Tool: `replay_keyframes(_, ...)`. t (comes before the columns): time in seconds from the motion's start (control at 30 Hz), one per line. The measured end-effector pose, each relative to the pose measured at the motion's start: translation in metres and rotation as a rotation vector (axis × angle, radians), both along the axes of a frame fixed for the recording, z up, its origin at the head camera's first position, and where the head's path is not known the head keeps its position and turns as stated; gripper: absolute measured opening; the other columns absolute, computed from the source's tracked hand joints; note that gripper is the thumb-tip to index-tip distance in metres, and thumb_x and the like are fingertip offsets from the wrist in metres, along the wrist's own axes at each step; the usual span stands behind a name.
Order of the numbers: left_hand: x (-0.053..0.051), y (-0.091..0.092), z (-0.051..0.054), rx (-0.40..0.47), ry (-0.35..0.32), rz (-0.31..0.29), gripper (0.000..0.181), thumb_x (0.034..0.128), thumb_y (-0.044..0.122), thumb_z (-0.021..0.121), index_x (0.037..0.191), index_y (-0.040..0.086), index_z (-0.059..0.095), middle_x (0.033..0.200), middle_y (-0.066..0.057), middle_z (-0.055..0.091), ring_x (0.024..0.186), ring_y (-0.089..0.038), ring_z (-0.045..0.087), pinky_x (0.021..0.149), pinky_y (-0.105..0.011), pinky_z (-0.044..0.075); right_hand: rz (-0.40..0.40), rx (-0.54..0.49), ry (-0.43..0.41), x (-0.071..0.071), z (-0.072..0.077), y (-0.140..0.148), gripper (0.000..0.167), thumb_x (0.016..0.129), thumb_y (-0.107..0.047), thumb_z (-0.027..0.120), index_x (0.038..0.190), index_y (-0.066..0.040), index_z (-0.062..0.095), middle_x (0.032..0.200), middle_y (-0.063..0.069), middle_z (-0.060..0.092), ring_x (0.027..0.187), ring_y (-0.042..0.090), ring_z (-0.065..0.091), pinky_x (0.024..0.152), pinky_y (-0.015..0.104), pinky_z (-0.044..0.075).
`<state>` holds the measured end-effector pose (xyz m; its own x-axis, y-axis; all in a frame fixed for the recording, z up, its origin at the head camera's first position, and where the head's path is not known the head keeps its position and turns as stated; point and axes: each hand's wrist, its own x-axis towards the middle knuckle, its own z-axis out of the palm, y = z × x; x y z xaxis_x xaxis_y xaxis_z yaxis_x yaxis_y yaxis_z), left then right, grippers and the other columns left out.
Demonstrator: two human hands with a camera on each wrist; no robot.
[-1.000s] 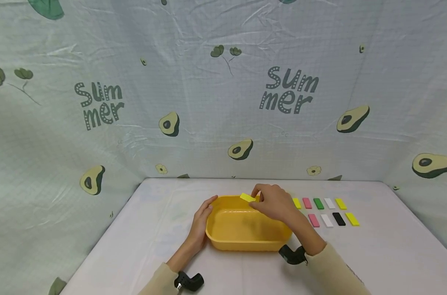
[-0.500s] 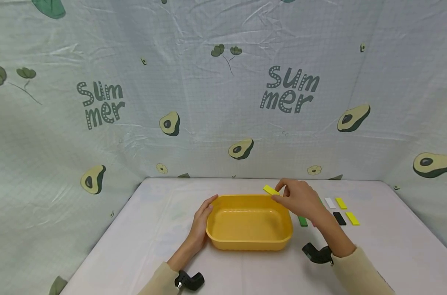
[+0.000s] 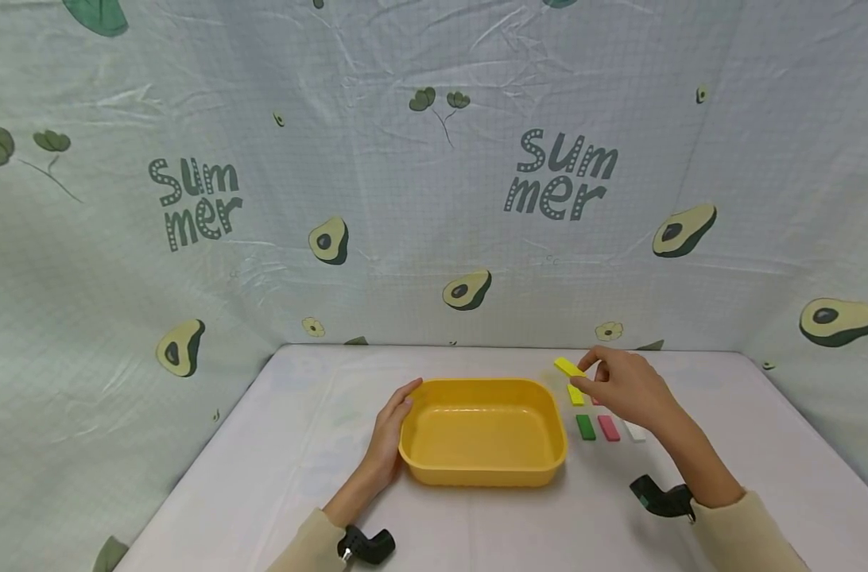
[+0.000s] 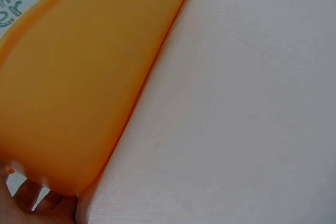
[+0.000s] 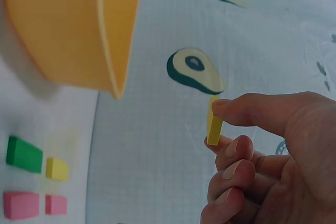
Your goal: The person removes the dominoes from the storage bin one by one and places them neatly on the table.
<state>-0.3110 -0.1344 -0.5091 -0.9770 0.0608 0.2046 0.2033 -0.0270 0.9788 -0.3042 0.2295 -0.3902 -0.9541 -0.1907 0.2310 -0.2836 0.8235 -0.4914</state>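
A yellow-orange plastic basin (image 3: 482, 477) stands on the white-covered table. My left hand (image 3: 385, 435) rests against its left end, fingers stretched along the side up to the rim; the left wrist view shows the fingers (image 4: 50, 205) touching the basin's wall. Raised to the right of the basin, my right hand (image 3: 630, 385) pinches a small yellow rectangular block (image 3: 568, 367) between thumb and fingertips. In the right wrist view the pinched block (image 5: 214, 124) stands on edge. Below that hand lie a second yellow block (image 3: 575, 396), a green block (image 3: 586, 427) and a pink block (image 3: 609, 428).
A white block (image 3: 635, 431) and another pink block (image 3: 596, 400) show partly beneath the right hand, which hides whatever lies behind it. The basin's inside (image 3: 484, 433) shows no blocks. A hanging avocado-print sheet (image 3: 405, 191) closes off the table's back.
My right hand has moved right with the yellow block, from over the basin to over the rows of blocks. The left hand and the basin have stayed in place.
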Motion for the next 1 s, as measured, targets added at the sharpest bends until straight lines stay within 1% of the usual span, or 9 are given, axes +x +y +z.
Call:
replay_keyframes(0.1,0.0,-0.001,0.0,0.003,-0.009,-0.003,0.048,0.1117,0.022,0.033,0.157,0.009,0.043,0.163,-0.011,0.042,0.146,-0.031,0.044,0.113,-0.022,0.043,-0.003,0.01,-0.014,0.0,-0.003,0.009,0.037,0.094,-0.031,0.073,0.117,-0.002,0.068,0.072,0.002,0.059,0.059,0.018,0.05,0.051,0.028,0.045)
replay_keyframes(0.2,0.0,-0.001,0.0,0.011,-0.015,-0.006,0.048,0.1118,0.022,0.033,0.157,0.01,0.044,0.163,-0.01,0.043,0.146,-0.03,0.044,0.109,-0.018,0.044,0.001,0.023,-0.013,0.0,-0.006,0.017,0.036,0.094,-0.031,0.073,0.115,-0.002,0.068,0.073,0.002,0.059,0.061,0.018,0.05,0.052,0.029,0.044)
replay_keyframes(0.27,0.0,-0.001,0.0,0.011,-0.015,-0.005,0.048,0.1117,0.022,0.033,0.156,0.01,0.044,0.162,-0.01,0.043,0.145,-0.031,0.045,0.11,-0.02,0.044,0.009,0.03,-0.018,0.001,-0.007,0.023,0.035,0.094,-0.03,0.073,0.114,-0.002,0.068,0.074,0.003,0.058,0.062,0.018,0.05,0.053,0.029,0.044)
replay_keyframes(0.47,0.0,-0.001,0.0,0.017,-0.018,-0.014,0.048,0.1118,0.022,0.032,0.157,0.012,0.044,0.163,-0.01,0.043,0.146,-0.03,0.044,0.119,-0.035,0.04,0.028,0.056,-0.064,0.001,-0.015,0.038,0.034,0.094,-0.031,0.073,0.112,-0.002,0.069,0.076,0.003,0.058,0.066,0.018,0.049,0.055,0.03,0.044)
replay_keyframes(0.6,-0.001,-0.001,0.001,0.01,-0.017,-0.019,0.048,0.1122,0.022,0.032,0.157,0.011,0.043,0.163,-0.01,0.042,0.146,-0.031,0.044,0.121,-0.037,0.04,0.052,0.034,-0.151,0.0,-0.021,0.047,0.033,0.093,-0.029,0.073,0.111,-0.002,0.069,0.074,0.003,0.056,0.064,0.018,0.05,0.053,0.029,0.045)
replay_keyframes(0.77,0.0,0.0,0.001,-0.003,-0.009,-0.013,0.048,0.1121,0.023,0.033,0.157,0.009,0.042,0.163,-0.012,0.042,0.145,-0.032,0.045,0.116,-0.028,0.043,0.116,-0.025,-0.282,-0.005,-0.029,0.055,0.029,0.093,-0.024,0.074,0.111,-0.002,0.068,0.073,0.004,0.057,0.065,0.019,0.054,0.054,0.028,0.048)
replay_keyframes(0.83,0.0,0.0,0.002,-0.004,-0.006,-0.016,0.049,0.1121,0.024,0.034,0.157,0.009,0.042,0.163,-0.012,0.042,0.145,-0.032,0.045,0.111,-0.023,0.045,0.139,-0.025,-0.31,-0.007,-0.032,0.058,0.029,0.092,-0.023,0.075,0.11,-0.002,0.069,0.073,0.005,0.058,0.065,0.02,0.054,0.055,0.028,0.048)
replay_keyframes(0.9,0.0,0.0,0.002,-0.007,0.002,-0.016,0.049,0.1122,0.025,0.034,0.157,0.008,0.042,0.163,-0.014,0.041,0.144,-0.032,0.046,0.109,-0.021,0.046,0.16,-0.02,-0.338,-0.008,-0.034,0.06,0.028,0.091,-0.024,0.076,0.107,-0.003,0.069,0.073,0.005,0.058,0.064,0.019,0.054,0.055,0.027,0.048)
replay_keyframes(1.0,0.0,0.001,0.003,-0.004,-0.009,-0.011,0.049,0.1121,0.025,0.034,0.157,0.009,0.042,0.162,-0.012,0.042,0.143,-0.031,0.047,0.108,-0.02,0.047,0.181,0.006,-0.369,-0.009,-0.039,0.064,0.023,0.088,-0.024,0.079,0.102,-0.007,0.07,0.074,0.004,0.055,0.068,0.019,0.052,0.057,0.026,0.044)
